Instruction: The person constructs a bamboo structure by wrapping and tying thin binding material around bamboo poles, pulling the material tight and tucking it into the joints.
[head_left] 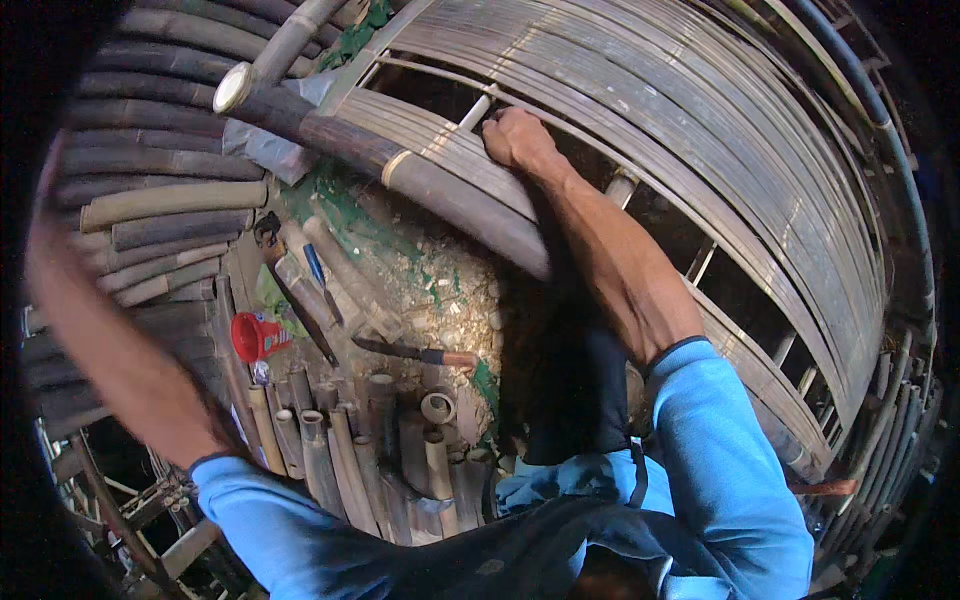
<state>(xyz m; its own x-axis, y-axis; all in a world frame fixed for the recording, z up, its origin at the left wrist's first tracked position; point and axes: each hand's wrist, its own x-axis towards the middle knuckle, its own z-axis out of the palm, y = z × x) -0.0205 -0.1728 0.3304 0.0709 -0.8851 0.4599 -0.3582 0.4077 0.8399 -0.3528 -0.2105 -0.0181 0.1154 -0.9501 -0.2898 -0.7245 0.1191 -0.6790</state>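
Observation:
My right hand (517,138) is closed in a fist at the gap of a slatted bamboo bench (650,80). Its knuckles lie beside a pale crosspiece (478,108) and just below a long thin bamboo slat (590,146). What the fingers hold, if anything, is hidden under the hand. Stretched out at the far left, my left hand (50,215) is smeared by motion, so its fingers cannot be made out. It is over stacked dark bamboo poles. A thick bamboo pole (460,205) runs along the bench's near side, below my right hand.
Two knives with dark blades lie on the littered ground, one (400,350) with a reddish-brown handle. A red plastic container (257,336) stands left of them. Cut bamboo tubes (340,440) stand upright closer in. Bamboo poles (150,110) fill the far left.

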